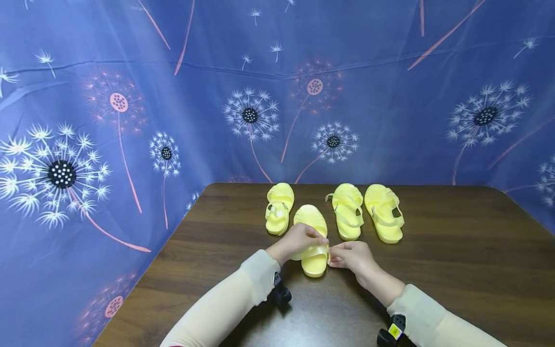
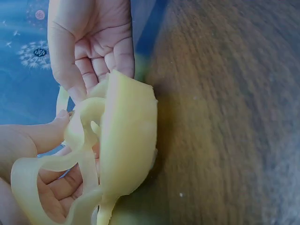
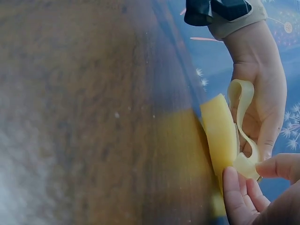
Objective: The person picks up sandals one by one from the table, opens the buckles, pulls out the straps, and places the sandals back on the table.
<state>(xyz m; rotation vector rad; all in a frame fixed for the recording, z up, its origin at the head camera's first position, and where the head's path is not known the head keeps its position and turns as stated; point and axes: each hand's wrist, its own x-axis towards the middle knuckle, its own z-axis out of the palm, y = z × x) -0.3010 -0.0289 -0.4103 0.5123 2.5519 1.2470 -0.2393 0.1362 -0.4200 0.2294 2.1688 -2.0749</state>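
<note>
A yellow sandal (image 1: 314,267) lies toe away on the brown table between both hands. My left hand (image 1: 299,241) reaches across it from the left and pinches its ankle strap (image 2: 28,180) near the right side. On that same side my right hand (image 1: 353,258) holds the strap's fastening between thumb and fingers, low beside the sole. In the right wrist view the strap (image 3: 246,93) bows up in a loop over the heel, and the fingertips of both hands come close together at the buckle area. Fingers partly cover the buckle itself.
One more yellow sandal (image 1: 277,224) lies just to the left, behind my left hand. Two others, a sandal (image 1: 348,229) with its strap sticking out and a sandal (image 1: 388,233) beside it, lie to the right. A blue dandelion-print cloth (image 1: 277,96) hangs behind the table (image 1: 455,270).
</note>
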